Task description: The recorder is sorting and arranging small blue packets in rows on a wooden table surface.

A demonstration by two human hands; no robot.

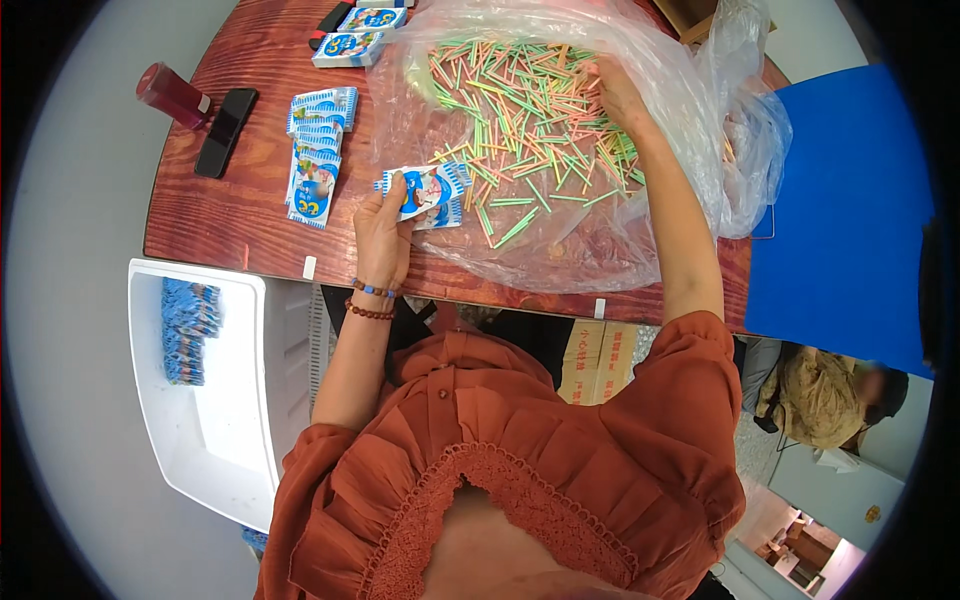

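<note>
My left hand (380, 232) is closed on a small blue-and-white packet (425, 192), held at the near edge of the plastic bag. Another packet (445, 214) shows partly beneath it. Many thin pink, green and yellow sticks (520, 120) lie loose on the spread clear plastic bag (590, 250). At the far right of that pile, my right hand (622, 98) reaches down with bent fingers among the sticks. Its fingertips are partly hidden, so what they grip does not show.
Left of the bag lie a row of overlapping packets (318, 165), a black phone (226, 132) and a red bottle (172, 95). More packets (350, 48) sit at the back. Below the table's left edge stands a white bin (225, 440) with packets inside. A blue surface (840, 220) adjoins on the right.
</note>
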